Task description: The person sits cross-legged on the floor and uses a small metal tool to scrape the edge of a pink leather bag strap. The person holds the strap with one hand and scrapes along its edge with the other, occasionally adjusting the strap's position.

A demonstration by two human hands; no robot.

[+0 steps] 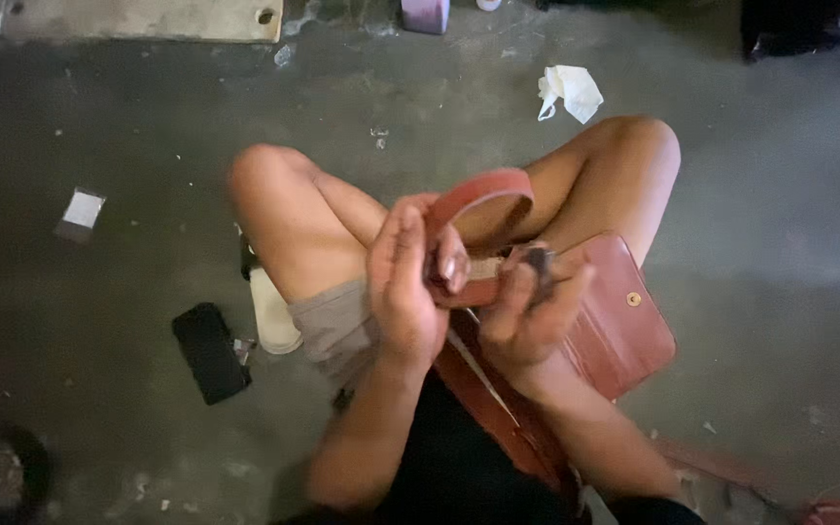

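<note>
We are curling our left hand (pixel 403 282) around a red-brown leather strap (pixel 478 192), fingers gripping its loop above our lap. Our right hand (pixel 529 306) is pinching the strap's lower end, over the red leather bag (pixel 624 326) lying against our knee.

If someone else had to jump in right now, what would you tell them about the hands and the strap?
Left hand: closed around the reddish-brown strap, fingers wrapped over it where it loops upward.
Right hand: gripping the strap's lower part, with a small dark piece pinched at the fingertips; too blurred to tell what it is.
The strap runs down across the lap. A matching reddish-brown bag with a round snap rests against the right leg.
On the floor: a black phone to the left, crumpled white paper ahead.
Done: strap looped and held in both hands. Left: whatever is being worked at the strap is not finished.
</note>
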